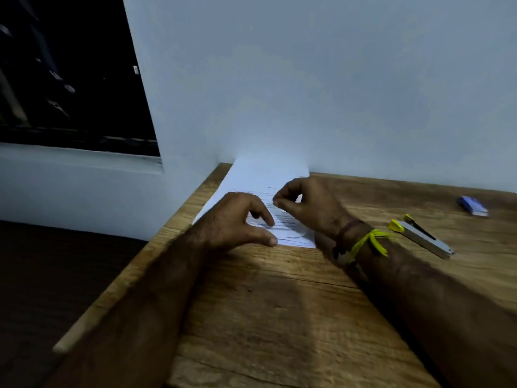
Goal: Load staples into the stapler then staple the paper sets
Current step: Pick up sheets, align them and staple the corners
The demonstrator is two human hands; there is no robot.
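Note:
A stack of printed white paper [261,180] lies on the wooden table [279,317] at its far left corner, its far end curling up against the wall. My left hand [237,219] rests on the near left part of the sheets, thumb and forefinger spread along the near edge. My right hand [305,203] hovers over the sheets with thumb and forefinger pinched together; whether they hold a sheet is unclear. The yellow and silver stapler [419,235] lies swung open to the right of my right wrist. A small blue staple box [472,205] sits further right.
The table's left edge [134,273] runs diagonally, with dark floor beyond it. A pale wall [335,93] stands directly behind the table, and a dark window [64,74] is at the upper left.

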